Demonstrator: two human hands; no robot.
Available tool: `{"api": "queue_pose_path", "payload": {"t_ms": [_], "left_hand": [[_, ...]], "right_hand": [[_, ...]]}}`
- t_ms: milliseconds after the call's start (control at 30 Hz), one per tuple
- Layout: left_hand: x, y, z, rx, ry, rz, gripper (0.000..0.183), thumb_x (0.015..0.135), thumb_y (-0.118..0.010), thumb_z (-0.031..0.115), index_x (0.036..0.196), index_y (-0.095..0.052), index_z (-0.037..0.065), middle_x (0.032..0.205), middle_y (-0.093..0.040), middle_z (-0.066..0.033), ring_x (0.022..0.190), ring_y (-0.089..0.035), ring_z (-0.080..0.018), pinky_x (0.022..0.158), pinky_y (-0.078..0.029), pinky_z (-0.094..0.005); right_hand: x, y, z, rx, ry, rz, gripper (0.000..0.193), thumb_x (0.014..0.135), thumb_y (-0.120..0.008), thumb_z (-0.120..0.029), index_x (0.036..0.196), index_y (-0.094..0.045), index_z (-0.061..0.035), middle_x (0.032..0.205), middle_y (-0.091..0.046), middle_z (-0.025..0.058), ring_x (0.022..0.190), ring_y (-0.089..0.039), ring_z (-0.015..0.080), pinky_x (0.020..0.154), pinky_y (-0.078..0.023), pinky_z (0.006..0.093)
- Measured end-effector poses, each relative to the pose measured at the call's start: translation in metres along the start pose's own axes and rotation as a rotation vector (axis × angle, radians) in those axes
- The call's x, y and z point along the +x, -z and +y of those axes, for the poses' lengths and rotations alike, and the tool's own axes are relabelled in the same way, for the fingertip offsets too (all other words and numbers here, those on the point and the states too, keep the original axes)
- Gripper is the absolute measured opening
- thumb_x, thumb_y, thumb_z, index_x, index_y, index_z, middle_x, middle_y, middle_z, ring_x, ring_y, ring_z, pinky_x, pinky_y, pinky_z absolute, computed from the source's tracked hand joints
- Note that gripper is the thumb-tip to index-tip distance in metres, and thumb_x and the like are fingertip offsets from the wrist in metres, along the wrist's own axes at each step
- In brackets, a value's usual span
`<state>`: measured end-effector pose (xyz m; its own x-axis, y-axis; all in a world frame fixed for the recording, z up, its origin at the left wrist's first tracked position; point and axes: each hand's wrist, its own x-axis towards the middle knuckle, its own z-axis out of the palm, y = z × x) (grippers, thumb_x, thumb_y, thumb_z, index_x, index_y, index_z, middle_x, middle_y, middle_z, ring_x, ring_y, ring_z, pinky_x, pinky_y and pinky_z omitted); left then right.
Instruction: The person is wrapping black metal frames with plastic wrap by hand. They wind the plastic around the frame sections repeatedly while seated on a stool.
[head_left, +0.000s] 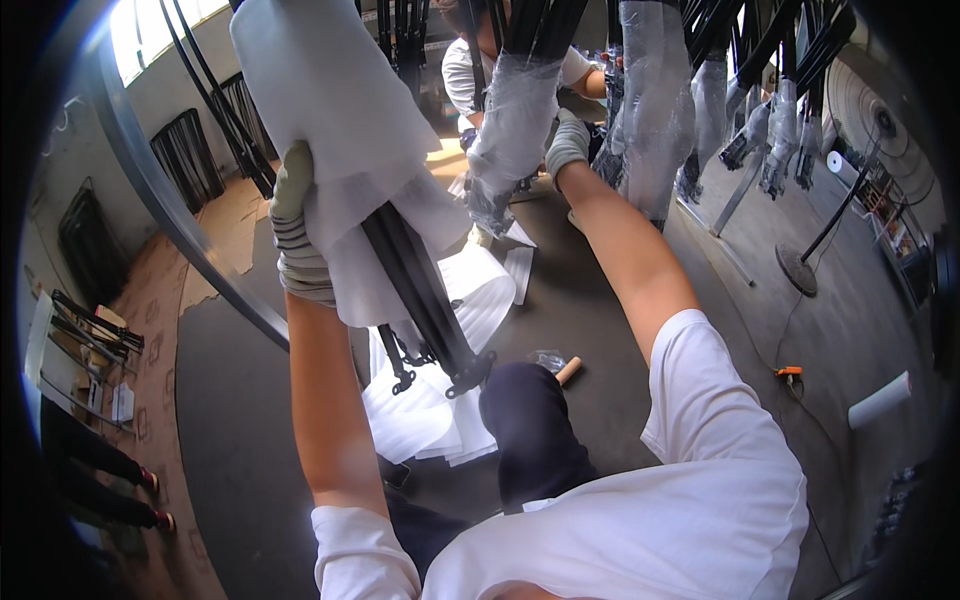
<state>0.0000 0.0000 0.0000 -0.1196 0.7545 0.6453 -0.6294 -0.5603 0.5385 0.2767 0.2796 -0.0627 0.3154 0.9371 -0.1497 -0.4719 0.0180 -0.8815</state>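
Observation:
My left hand [299,225], in a ribbed pale work glove, is closed on the edge of a white foam sheet [325,95]. The sheet hangs around a bundle of black metal tubes [418,280], whose lower ends with small bracket tabs stick out below it. My right hand [568,142], also gloved, reaches forward between a plastic-wrapped bundle [515,130] and a second wrapped bundle [655,120]. The fingers of that hand are mostly hidden, and what they touch cannot be made out. Loose white foam sheets [430,410] lie on the floor below the tubes.
Another person [460,80] works behind the hanging bundles. A grey metal post [150,190] curves down on the left. On the right stand a large fan [880,125], a white roll [880,400] and an orange cable connector [789,371]. A wooden-coloured cylinder [570,371] lies by my knee.

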Motion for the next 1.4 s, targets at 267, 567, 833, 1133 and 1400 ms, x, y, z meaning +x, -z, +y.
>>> {"api": "queue_pose_path", "payload": {"t_ms": [267, 567, 833, 1133, 1400], "left_hand": [[-0.01, -0.026, 0.004, -0.019, 0.069, -0.014, 0.049, 0.072, -0.062, 0.034, 0.106, -0.05, 0.0, 0.094, -0.056, -0.0107, 0.084, -0.056, -0.02, 0.076, -0.047, -0.0306], [-0.015, -0.025, 0.009, 0.023, 0.061, 0.049, 0.05, 0.072, -0.062, 0.034, 0.107, -0.049, 0.001, 0.095, -0.056, -0.0102, 0.086, -0.055, -0.0198, 0.078, -0.046, -0.0306], [-0.015, -0.027, 0.009, 0.012, 0.057, -0.014, 0.047, 0.073, -0.061, 0.032, 0.108, -0.049, 0.003, 0.095, -0.056, -0.0083, 0.087, -0.054, -0.0187, 0.078, -0.045, -0.0299], [-0.017, -0.022, 0.019, 0.049, 0.115, -0.016, 0.054, 0.071, -0.065, 0.034, 0.109, -0.047, 0.001, 0.096, -0.056, -0.0109, 0.086, -0.055, -0.0206, 0.078, -0.047, -0.0318], [-0.02, -0.024, 0.026, -0.081, 0.214, -0.045, 0.052, 0.071, -0.064, 0.031, 0.11, -0.046, 0.001, 0.099, -0.056, -0.013, 0.09, -0.056, -0.0234, 0.081, -0.047, -0.0354]], "right_hand": [[-0.079, 0.01, 0.009, -0.855, 0.628, 0.5, 0.041, 0.069, -0.059, -0.034, 0.105, -0.051, -0.0163, 0.11, -0.045, 0.0148, 0.1, -0.045, 0.0299, 0.084, -0.038, 0.037], [-0.087, 0.017, 0.039, -1.077, 0.738, 0.633, 0.055, 0.056, -0.072, -0.034, 0.097, -0.044, -0.0122, 0.104, -0.04, 0.011, 0.102, -0.039, 0.0281, 0.081, -0.035, 0.0424], [-0.056, 0.049, 0.023, -0.753, 1.174, 0.343, 0.024, 0.061, -0.07, -0.019, 0.067, -0.05, -0.0076, 0.065, -0.049, 0.0099, 0.068, -0.049, 0.0274, 0.066, -0.04, 0.0377], [-0.223, 0.077, 0.044, -0.037, 1.11, 0.092, 0.034, 0.066, -0.068, -0.002, 0.084, -0.04, -0.0087, 0.08, -0.043, -0.0005, 0.071, -0.043, 0.0076, 0.067, -0.039, 0.0207], [-0.298, 0.089, -0.013, 0.078, 1.22, 0.023, 0.038, 0.069, -0.07, -0.017, 0.097, -0.047, -0.0079, 0.089, -0.049, 0.0009, 0.081, -0.047, 0.0098, 0.076, -0.04, 0.0246]]}}
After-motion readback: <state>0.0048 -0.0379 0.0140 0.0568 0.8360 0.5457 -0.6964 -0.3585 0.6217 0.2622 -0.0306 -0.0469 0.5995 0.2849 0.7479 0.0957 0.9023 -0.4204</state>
